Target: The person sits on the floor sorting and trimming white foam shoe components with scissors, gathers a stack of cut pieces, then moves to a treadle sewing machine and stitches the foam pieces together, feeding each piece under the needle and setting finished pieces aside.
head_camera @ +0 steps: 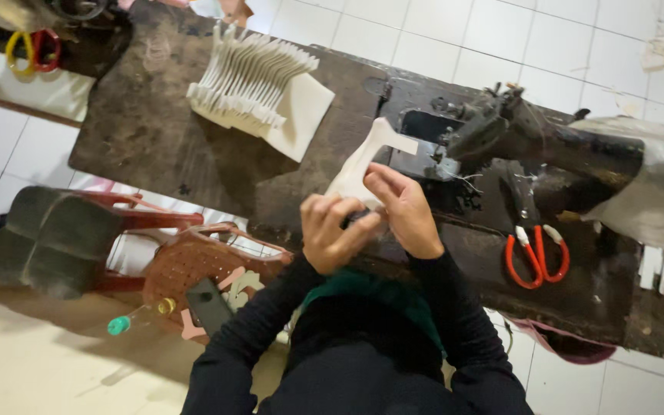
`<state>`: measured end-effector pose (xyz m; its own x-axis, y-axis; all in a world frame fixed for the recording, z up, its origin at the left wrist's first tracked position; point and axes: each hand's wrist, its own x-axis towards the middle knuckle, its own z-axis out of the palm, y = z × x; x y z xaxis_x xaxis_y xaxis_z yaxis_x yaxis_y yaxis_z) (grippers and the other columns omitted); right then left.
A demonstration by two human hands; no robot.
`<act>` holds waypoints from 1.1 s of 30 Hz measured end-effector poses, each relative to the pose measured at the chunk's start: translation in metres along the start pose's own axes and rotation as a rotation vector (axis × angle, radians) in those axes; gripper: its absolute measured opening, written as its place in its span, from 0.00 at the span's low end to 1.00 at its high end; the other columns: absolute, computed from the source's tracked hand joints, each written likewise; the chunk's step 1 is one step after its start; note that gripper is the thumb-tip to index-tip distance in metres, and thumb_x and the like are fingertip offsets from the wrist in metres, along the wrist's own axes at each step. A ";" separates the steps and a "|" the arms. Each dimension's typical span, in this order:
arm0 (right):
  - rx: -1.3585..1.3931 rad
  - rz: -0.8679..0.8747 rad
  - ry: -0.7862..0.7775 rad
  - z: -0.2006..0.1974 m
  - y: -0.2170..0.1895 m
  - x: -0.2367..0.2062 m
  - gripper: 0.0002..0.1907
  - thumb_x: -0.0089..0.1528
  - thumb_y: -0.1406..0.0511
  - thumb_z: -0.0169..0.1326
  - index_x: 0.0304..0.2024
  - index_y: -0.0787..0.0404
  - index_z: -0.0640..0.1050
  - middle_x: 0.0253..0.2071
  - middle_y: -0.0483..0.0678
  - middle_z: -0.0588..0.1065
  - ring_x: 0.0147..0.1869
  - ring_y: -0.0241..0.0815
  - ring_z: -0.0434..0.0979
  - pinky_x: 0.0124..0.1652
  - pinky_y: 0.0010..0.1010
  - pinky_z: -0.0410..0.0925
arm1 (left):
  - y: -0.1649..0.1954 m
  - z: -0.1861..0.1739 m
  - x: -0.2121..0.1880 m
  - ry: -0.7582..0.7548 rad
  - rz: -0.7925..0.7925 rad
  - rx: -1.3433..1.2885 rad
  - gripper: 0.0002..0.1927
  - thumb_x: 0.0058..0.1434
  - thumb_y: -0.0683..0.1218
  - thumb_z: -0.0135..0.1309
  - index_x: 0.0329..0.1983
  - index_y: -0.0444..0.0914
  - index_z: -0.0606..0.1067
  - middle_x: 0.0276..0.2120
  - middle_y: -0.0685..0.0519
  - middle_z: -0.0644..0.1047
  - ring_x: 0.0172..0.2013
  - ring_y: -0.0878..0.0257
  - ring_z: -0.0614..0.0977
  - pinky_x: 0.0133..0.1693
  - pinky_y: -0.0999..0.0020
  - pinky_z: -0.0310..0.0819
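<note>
Both hands at frame centre: left hand (330,230) and right hand (403,209) pinch white cut piece (363,165), its top reaching sewing machine (501,131) needle area. Risk: fingers close to needle if piece slips; red scissors (536,257) lie right, stack of white pieces (251,77) upper left, likely to topple if nudged.

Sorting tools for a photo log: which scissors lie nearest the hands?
The red-handled scissors beside the sewing machine; the yellow-and-red pair lies at the table's far corner.
</note>
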<state>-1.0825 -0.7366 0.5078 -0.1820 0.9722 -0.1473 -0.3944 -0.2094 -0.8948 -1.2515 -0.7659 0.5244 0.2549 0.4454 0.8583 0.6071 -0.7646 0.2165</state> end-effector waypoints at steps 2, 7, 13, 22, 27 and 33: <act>-0.249 -0.133 0.020 -0.007 -0.006 -0.010 0.18 0.69 0.68 0.56 0.60 0.72 0.75 0.50 0.49 0.80 0.53 0.37 0.78 0.52 0.30 0.71 | 0.013 0.001 0.009 0.005 -0.038 -0.125 0.16 0.55 0.49 0.69 0.46 0.45 0.80 0.45 0.54 0.75 0.47 0.52 0.76 0.50 0.53 0.68; -0.707 -0.301 0.209 -0.005 -0.026 -0.050 0.19 0.64 0.69 0.61 0.57 0.65 0.77 0.45 0.47 0.82 0.47 0.32 0.83 0.46 0.25 0.76 | 0.018 0.004 0.035 -0.044 -0.599 -0.445 0.15 0.61 0.43 0.66 0.49 0.37 0.77 0.44 0.51 0.79 0.47 0.55 0.82 0.50 0.61 0.77; -0.704 -0.389 0.199 -0.014 -0.044 -0.069 0.11 0.64 0.68 0.63 0.48 0.65 0.81 0.45 0.47 0.80 0.45 0.33 0.81 0.45 0.24 0.74 | 0.012 0.025 0.041 -0.236 -0.991 -1.061 0.13 0.63 0.44 0.65 0.47 0.31 0.80 0.37 0.52 0.85 0.37 0.71 0.84 0.40 0.74 0.80; -0.429 -0.080 0.197 -0.057 -0.028 -0.067 0.08 0.62 0.69 0.65 0.40 0.68 0.83 0.37 0.45 0.81 0.39 0.32 0.78 0.40 0.23 0.71 | 0.013 0.035 0.023 -0.441 -1.113 -1.111 0.13 0.62 0.45 0.64 0.45 0.30 0.83 0.35 0.51 0.85 0.34 0.71 0.84 0.40 0.76 0.80; -0.417 -0.112 0.292 -0.062 -0.018 -0.069 0.11 0.61 0.67 0.64 0.44 0.66 0.82 0.39 0.45 0.82 0.41 0.30 0.81 0.42 0.22 0.73 | 0.018 0.041 0.021 -0.427 -1.086 -0.987 0.13 0.62 0.44 0.64 0.45 0.30 0.83 0.34 0.51 0.85 0.33 0.70 0.83 0.37 0.75 0.78; -0.339 -0.193 0.322 -0.074 -0.013 -0.069 0.10 0.64 0.67 0.63 0.46 0.67 0.83 0.41 0.46 0.82 0.42 0.31 0.80 0.43 0.24 0.72 | 0.033 0.052 0.017 -0.320 -1.036 -1.190 0.14 0.66 0.44 0.60 0.51 0.31 0.79 0.42 0.52 0.83 0.42 0.71 0.84 0.45 0.76 0.79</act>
<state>-0.9985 -0.7933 0.4985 0.1733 0.9841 -0.0400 -0.0694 -0.0283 -0.9972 -1.1882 -0.7592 0.5222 0.3582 0.9333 0.0252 -0.2520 0.0706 0.9651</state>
